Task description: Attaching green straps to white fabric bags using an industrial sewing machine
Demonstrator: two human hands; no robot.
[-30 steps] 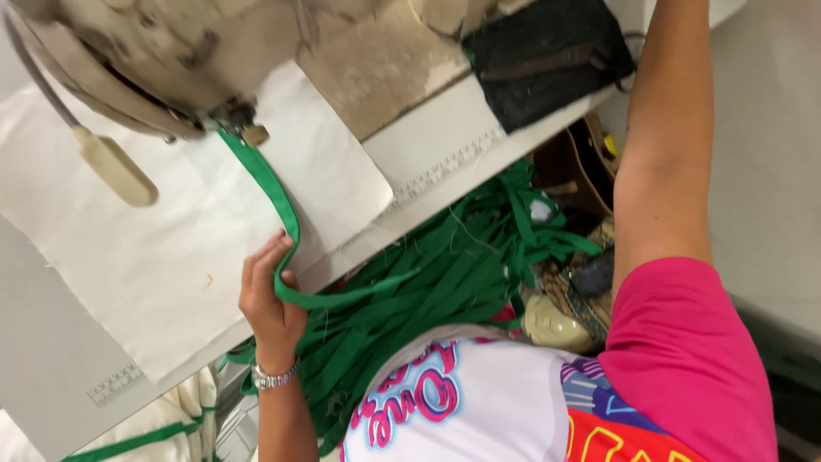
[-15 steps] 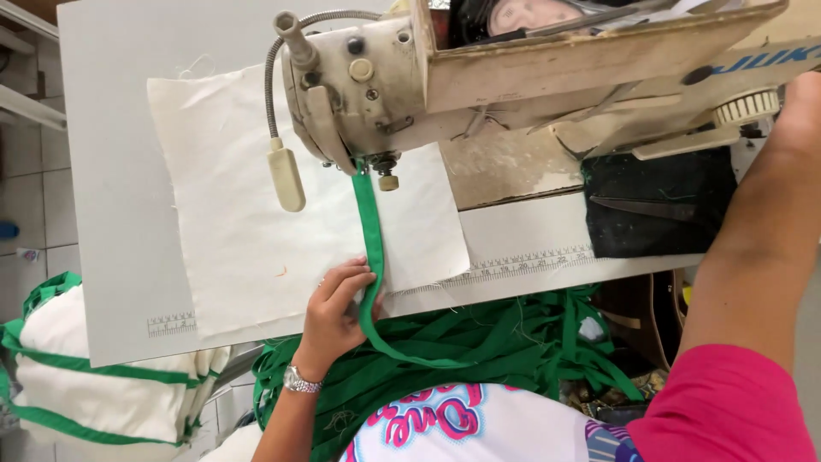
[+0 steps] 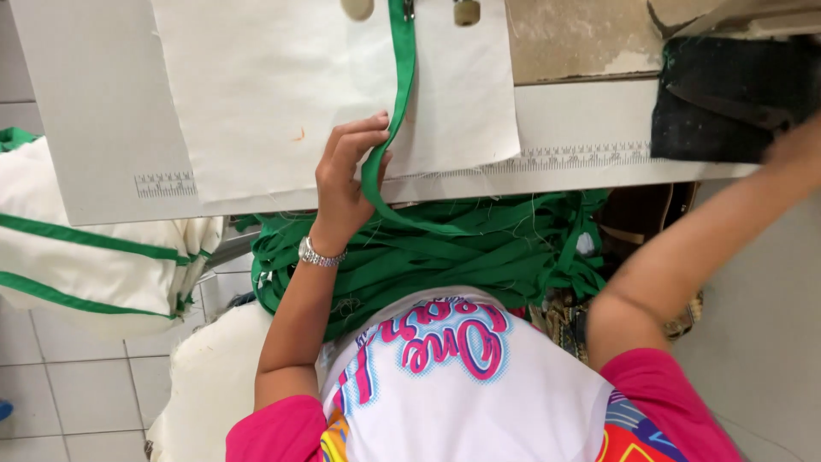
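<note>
**Left hand pinches green strap on cloth; right arm reaches far right**

Since half a second ago the view has dropped: only the lowest parts of the sewing machine [image 3: 466, 10] now show at the far edge, and the right arm has swung further right, toward the black pad [image 3: 727, 111].

The left hand [image 3: 346, 184] rests at the near edge of the cream cloth [image 3: 274, 94], fingers [image 3: 363, 128] curled over the green strap [image 3: 402, 77], thumb beneath it, so the strap is pinched. From the hand the strap runs straight up the cloth to the machine. Nearward it loops off the worktop [image 3: 85, 111] edge into the green strap pile [image 3: 445, 248] in the person's lap. A silver watch [image 3: 321, 254] sits on the left wrist.

The right hand [image 3: 795, 150] is blurred at the right edge, over the near right corner of the pad; whether it grips anything cannot be told.

A ruler strip [image 3: 581, 156] is printed along the near edge of the worktop. Left of the person, below the worktop, lie cream bags [image 3: 94, 265] with green trim.
</note>
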